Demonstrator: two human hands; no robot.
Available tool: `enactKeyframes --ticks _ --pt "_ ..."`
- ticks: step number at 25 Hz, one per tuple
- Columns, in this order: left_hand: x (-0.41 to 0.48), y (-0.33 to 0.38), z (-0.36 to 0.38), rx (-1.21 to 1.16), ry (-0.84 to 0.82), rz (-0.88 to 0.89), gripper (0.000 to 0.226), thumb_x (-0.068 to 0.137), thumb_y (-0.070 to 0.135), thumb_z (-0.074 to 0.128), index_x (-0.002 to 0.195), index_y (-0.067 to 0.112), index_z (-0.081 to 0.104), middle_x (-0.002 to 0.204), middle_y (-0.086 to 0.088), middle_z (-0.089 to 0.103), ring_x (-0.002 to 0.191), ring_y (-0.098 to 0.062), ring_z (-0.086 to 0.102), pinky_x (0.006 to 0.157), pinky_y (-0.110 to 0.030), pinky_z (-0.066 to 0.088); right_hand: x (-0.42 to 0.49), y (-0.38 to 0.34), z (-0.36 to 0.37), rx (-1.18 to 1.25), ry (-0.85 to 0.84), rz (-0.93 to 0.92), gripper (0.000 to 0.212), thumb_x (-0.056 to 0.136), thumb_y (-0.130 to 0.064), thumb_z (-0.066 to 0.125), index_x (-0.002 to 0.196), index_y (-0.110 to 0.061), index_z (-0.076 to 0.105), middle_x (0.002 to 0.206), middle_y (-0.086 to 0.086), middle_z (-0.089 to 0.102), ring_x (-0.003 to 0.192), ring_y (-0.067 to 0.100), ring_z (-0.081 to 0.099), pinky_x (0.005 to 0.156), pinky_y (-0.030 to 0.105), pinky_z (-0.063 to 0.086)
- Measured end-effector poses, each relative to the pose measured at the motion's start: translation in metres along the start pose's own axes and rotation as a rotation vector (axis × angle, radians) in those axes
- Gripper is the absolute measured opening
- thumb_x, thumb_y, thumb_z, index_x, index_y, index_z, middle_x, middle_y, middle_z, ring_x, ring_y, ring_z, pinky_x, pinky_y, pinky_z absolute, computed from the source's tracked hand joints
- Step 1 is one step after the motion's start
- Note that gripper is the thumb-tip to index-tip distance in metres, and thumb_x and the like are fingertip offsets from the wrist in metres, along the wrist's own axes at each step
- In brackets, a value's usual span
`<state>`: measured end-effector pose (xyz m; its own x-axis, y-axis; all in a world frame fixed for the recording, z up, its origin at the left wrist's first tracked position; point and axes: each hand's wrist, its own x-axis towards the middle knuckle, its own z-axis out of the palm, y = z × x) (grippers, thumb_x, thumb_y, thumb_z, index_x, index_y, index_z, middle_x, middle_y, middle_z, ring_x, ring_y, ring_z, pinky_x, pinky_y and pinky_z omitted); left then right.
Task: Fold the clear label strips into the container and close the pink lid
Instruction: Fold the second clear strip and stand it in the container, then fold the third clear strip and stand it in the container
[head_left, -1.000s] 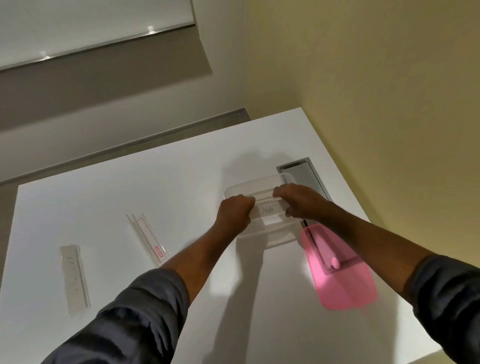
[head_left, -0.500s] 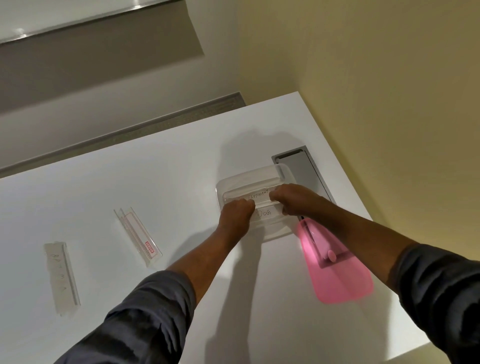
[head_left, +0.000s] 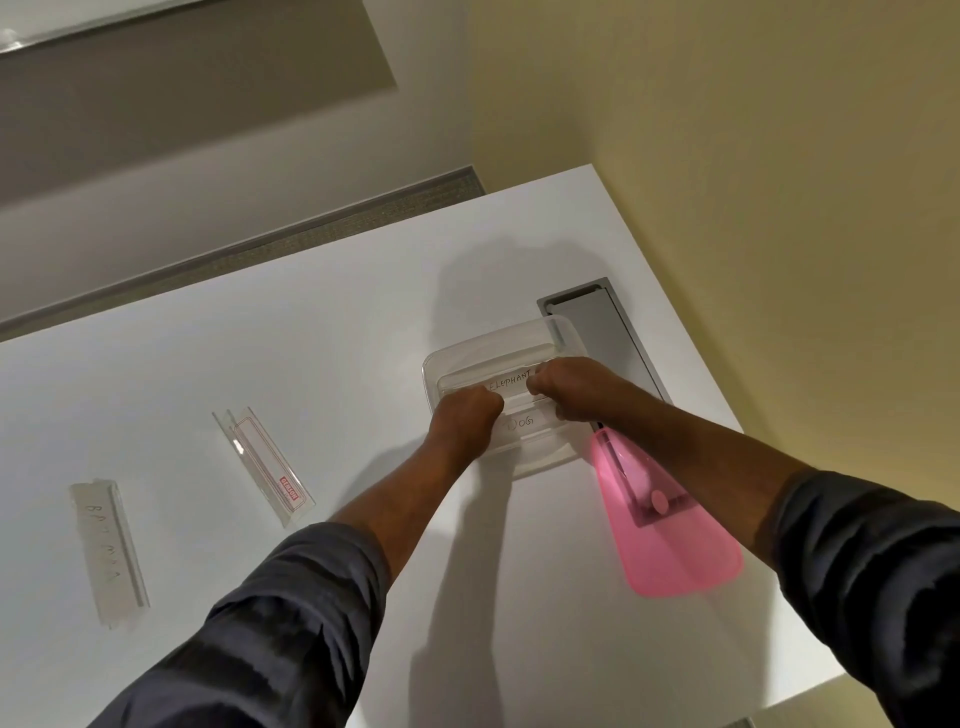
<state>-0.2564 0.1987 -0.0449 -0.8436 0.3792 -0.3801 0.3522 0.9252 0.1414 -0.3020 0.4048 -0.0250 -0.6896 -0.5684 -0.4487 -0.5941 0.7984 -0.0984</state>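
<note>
A clear plastic container (head_left: 457, 358) sits on the white table (head_left: 260, 353), near its right side. Inside it lies a clear label strip marked "ELEPHANT" (head_left: 511, 381), with another marked "DOG" (head_left: 521, 423) just in front of it. My left hand (head_left: 465, 413) and my right hand (head_left: 571, 387) are both fisted over the container, pinching the ELEPHANT strip from either end. The pink lid (head_left: 670, 540) lies flat on the table to the container's right front, detached. Two more clear strips rest at left: one with a red mark (head_left: 265, 465) and one with handwriting (head_left: 109, 551).
A grey recessed cable hatch (head_left: 602, 332) is set in the table just behind and to the right of the container. A yellowish wall (head_left: 753, 182) runs along the table's right edge. Dark sleeves cover both forearms.
The camera view shifted slightly. My hands have drawn a little apart over the container, uncovering the ELEPHANT writing on the strip between them. The lid and left strips stayed put.
</note>
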Motion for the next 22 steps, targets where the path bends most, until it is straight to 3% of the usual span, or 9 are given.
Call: enactKeyframes --ticks 7,11,16,19,22 --pt "-0.006 -0.002 -0.005 0.031 0.025 0.034 0.021 0.088 -0.005 0.063 0.107 0.003 0.071 0.108 -0.016 0.072 0.098 -0.039 0.073 0.074 -0.042 0.057 -0.001 0.001 -0.004 0.039 -0.036 -0.004 0.044 0.081 -0.010 0.083 0.123 -0.012 0.070 0.128 0.008 0.069 0.114 0.029 0.067 0.087 0.038 0.056" --pt "-0.014 -0.008 -0.015 -0.042 0.061 0.022 0.029 0.089 0.003 0.071 0.118 0.007 0.069 0.112 -0.013 0.072 0.103 -0.036 0.072 0.080 -0.043 0.060 -0.004 0.001 -0.013 0.152 0.034 0.032 0.051 0.083 -0.012 0.087 0.130 -0.013 0.069 0.130 0.009 0.070 0.114 0.027 0.069 0.092 0.038 0.055" --pt "-0.042 -0.022 -0.036 -0.427 0.356 -0.104 0.038 0.093 0.017 0.076 0.131 0.017 0.070 0.122 -0.004 0.073 0.111 -0.027 0.069 0.090 -0.040 0.057 -0.009 -0.011 -0.033 0.327 0.214 0.069 0.037 0.084 -0.016 0.087 0.119 -0.012 0.077 0.114 0.008 0.076 0.099 0.023 0.072 0.086 0.040 0.059" --pt "-0.071 -0.036 -0.044 -0.556 0.554 -0.171 0.028 0.099 0.006 0.065 0.122 0.016 0.076 0.116 -0.001 0.077 0.106 -0.022 0.073 0.090 -0.039 0.059 -0.009 -0.036 -0.044 0.406 0.288 0.062 0.025 0.088 -0.021 0.083 0.110 -0.011 0.078 0.102 0.007 0.078 0.089 0.021 0.071 0.080 0.038 0.058" --pt "-0.108 -0.056 -0.041 -0.624 0.607 -0.220 0.028 0.098 -0.003 0.063 0.116 0.011 0.079 0.110 -0.004 0.080 0.101 -0.022 0.075 0.089 -0.041 0.061 -0.007 -0.075 -0.052 0.444 0.384 0.074 0.018 0.092 -0.025 0.079 0.104 -0.012 0.079 0.094 0.003 0.079 0.081 0.018 0.070 0.076 0.036 0.058"
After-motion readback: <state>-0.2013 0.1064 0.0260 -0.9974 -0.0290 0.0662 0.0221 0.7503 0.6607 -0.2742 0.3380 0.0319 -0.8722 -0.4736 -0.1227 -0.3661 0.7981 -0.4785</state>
